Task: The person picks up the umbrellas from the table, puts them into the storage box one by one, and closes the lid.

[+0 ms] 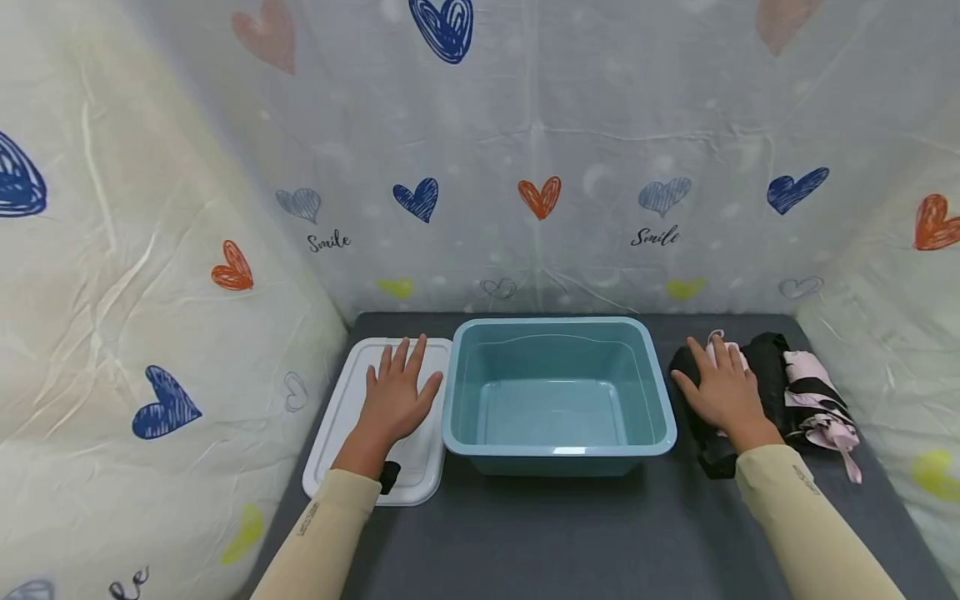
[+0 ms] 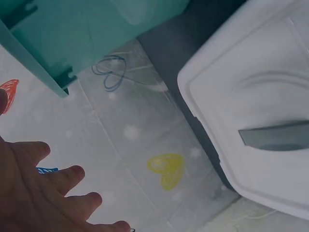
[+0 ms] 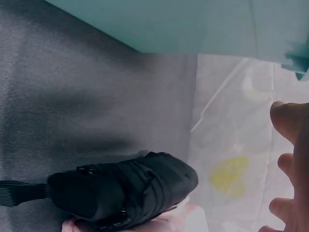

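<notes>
My left hand point(image 1: 397, 396) is over the white lid point(image 1: 336, 417), its fingers straight and spread, holding nothing. In the left wrist view the lid point(image 2: 231, 92) shows a grey slot-like mark, and the fingers point(image 2: 67, 180) stand apart from it. On the right, my right hand point(image 1: 726, 392) spreads its fingers above a row of folded umbrellas, covering part of them. One is a black umbrella point(image 1: 767, 375); the outermost is a pink and black umbrella point(image 1: 817, 408) with a strap. The right wrist view shows a black umbrella point(image 3: 140, 188) lying on its side, with its wrist strap to the left.
Between the hands stands a blue-green plastic tub point(image 1: 558, 451), with nothing visible inside. All of it sits on a dark grey table point(image 1: 540, 542). A pale curtain point(image 1: 465, 125) printed with hearts rises behind and along both sides.
</notes>
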Demonstrator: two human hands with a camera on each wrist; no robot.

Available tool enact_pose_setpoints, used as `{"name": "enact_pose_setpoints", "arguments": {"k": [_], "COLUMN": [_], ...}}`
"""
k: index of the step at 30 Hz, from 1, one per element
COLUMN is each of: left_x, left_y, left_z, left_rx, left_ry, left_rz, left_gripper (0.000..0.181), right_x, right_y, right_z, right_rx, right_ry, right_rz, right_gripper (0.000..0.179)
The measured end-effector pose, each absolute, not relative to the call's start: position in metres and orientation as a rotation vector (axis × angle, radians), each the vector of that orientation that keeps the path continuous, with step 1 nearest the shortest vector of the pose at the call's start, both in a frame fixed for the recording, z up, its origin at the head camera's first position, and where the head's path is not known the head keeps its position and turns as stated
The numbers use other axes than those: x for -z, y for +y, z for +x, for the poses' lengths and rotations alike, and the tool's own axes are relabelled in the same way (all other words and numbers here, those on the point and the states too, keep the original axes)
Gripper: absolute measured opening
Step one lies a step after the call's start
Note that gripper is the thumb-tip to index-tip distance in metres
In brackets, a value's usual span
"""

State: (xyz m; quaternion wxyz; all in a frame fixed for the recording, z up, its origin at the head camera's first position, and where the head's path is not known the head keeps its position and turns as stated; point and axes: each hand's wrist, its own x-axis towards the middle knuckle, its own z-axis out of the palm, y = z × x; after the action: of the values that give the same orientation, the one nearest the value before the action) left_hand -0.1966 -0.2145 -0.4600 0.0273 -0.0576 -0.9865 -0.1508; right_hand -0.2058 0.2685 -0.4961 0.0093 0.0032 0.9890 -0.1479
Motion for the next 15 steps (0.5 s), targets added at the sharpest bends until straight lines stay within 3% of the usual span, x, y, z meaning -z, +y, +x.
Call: {"name": "enact_pose_setpoints", "arguments": {"k": [15], "left_x": [0.463], "left_y": [-0.204], "left_z": [-0.187], "left_rx": [0.652], "left_ry": [-3.074], "left_rz": [-0.221], "left_gripper": [0.066], "right_x": [0.518], "right_y": [0.27], "right_z": [-0.213], "right_rx": [0.526], "right_ry": [2.985], "right_rz": [0.044], "right_gripper": [0.075]}}
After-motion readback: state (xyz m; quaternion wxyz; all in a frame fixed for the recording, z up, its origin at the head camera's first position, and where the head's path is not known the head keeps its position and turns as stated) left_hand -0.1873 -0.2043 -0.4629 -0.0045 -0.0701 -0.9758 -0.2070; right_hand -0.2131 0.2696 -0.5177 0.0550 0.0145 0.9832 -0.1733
